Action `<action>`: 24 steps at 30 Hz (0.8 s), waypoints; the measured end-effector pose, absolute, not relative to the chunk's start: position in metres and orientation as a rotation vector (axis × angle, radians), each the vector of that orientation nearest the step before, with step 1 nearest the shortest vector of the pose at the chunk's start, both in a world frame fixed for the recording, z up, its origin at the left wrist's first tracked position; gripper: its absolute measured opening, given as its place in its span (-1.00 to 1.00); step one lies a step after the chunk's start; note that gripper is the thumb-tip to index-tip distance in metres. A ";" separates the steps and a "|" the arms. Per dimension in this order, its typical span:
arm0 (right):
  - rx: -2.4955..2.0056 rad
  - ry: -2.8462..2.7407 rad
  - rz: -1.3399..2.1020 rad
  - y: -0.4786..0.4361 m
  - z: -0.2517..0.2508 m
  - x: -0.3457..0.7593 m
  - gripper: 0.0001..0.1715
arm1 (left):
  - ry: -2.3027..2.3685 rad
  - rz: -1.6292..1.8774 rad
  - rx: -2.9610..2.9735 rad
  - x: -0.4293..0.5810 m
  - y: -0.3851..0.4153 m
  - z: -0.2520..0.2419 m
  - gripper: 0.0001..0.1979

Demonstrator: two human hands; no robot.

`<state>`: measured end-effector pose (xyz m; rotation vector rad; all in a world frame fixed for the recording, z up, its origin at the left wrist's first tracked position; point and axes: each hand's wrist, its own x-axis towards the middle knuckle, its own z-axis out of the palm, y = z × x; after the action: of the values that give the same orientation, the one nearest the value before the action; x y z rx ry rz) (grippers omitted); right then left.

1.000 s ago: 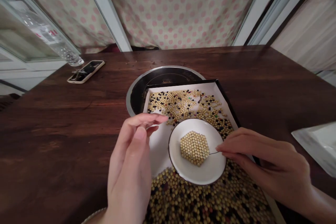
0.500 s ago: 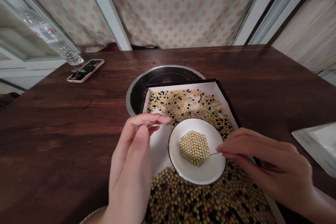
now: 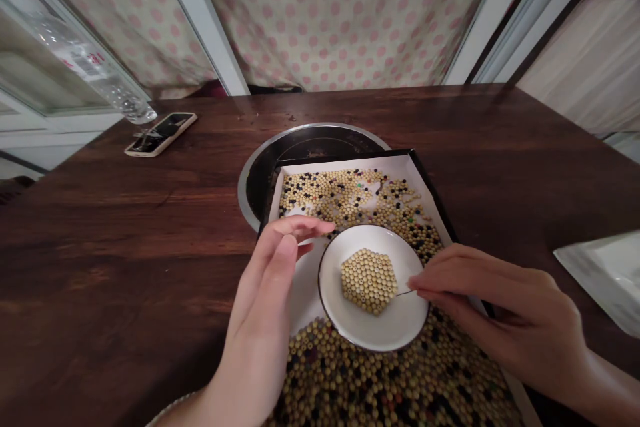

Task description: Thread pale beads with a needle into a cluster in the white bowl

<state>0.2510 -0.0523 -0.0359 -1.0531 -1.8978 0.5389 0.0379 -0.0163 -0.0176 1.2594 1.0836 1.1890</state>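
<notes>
Left hand (image 3: pixel 267 287) has slid rightward toward the plate since the earlier frame, while the right hand (image 3: pixel 500 307) sits almost where it was. The left fingers (image 3: pixel 310 225) are loosely curled and parted from the thumb, holding nothing that shows, their tips just beside the rim of the white plate (image 3: pixel 373 327). The right thumb and forefinger are pinched nearly shut on a thin dark wire (image 3: pixel 405 292), whose tip reaches left to the edge of a tight hexagon of pale round beans (image 3: pixel 369 280). That hexagon lies on the plate, directly between the two hands.

Under both hands, the plate rests on a white-lined black tray (image 3: pixel 425 197), with loose pale and dark beans (image 3: pixel 360 200) spread beyond the left fingertips and more beans (image 3: pixel 390 380) below the right hand. Past the tray, a round metal-rimmed burner (image 3: pixel 300 153) is set into the dark wooden table (image 3: pixel 125 247). Well left of the left hand lies a phone (image 3: pixel 161 135); well right of the right hand lies a white packet (image 3: pixel 605 273).
</notes>
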 end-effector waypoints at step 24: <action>-1.085 -1.895 0.472 -0.053 -0.034 0.251 -0.70 | 1.038 1.151 1.175 0.040 -0.019 -0.021 -0.75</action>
<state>0.2508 -0.0526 -0.0343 -1.0846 -1.8954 0.4722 0.0398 -0.0191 -0.0206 1.1746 1.0376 1.1507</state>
